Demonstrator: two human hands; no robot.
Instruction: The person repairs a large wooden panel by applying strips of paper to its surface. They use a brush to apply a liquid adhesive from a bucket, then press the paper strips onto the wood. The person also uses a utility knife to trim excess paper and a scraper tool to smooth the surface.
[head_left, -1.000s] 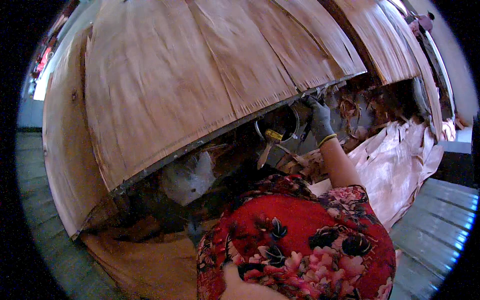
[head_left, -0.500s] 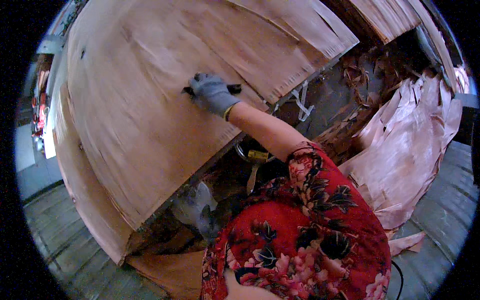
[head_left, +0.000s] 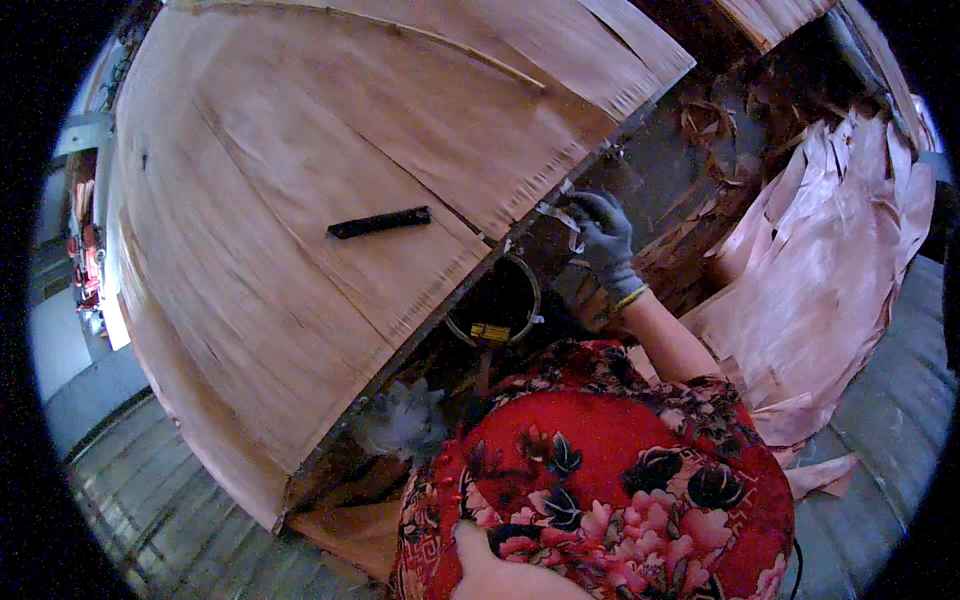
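My right hand [head_left: 600,238], in a grey glove with a yellow cuff, is at the edge of the wood veneer stack [head_left: 300,270]. Its fingers curl against the white tape strips [head_left: 573,228] that hang there, closed on one. A slim black tool shaped like a utility knife [head_left: 380,222] lies flat on the veneer, apart from the hand. Of my left side only a bare part of the arm [head_left: 510,570] shows low in the picture. The left hand is out of sight.
A round metal ring with a yellow tag [head_left: 490,333] stands below the veneer edge. Beside it is a blurred pale grey crumpled thing [head_left: 405,418]. Loose veneer sheets [head_left: 820,270] are heaped at the right, and scraps [head_left: 710,130] lie beyond the edge. A thin strip [head_left: 470,60] rests on the stack.
My right hand has let go of the black tool, leaving it on the veneer. It has moved right to the white tape strips at the edge. The whole view has shifted slightly.
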